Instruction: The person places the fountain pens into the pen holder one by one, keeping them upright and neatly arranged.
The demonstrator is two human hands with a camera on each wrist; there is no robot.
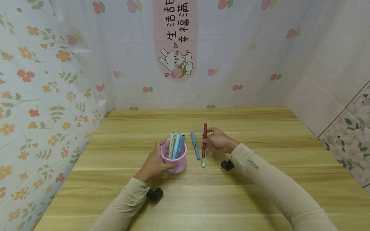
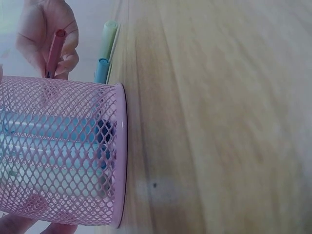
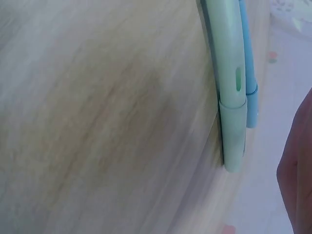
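Observation:
My left hand (image 1: 153, 163) grips a pink mesh pen holder (image 1: 178, 168), which shows large in the left wrist view. Inside stand a light green pen (image 1: 171, 144), a light blue pen (image 1: 176, 146) and a darker blue pen (image 1: 181, 145). To the right, my right hand (image 1: 219, 141) pinches a dark red pen (image 1: 205, 133), held upright above the table. Beneath it lies another light green pen (image 3: 233, 73), partly hidden by the hand and red pen in the head view. A blue pen (image 1: 195, 148) lies between the holder and right hand.
The wooden table (image 1: 138, 125) meets a patterned curtain (image 1: 245, 57) at the back, with a floral curtain (image 1: 43, 96) on the left. A black wrist-camera piece shows below each wrist, the left one (image 1: 154, 194) and the right one (image 1: 227, 165).

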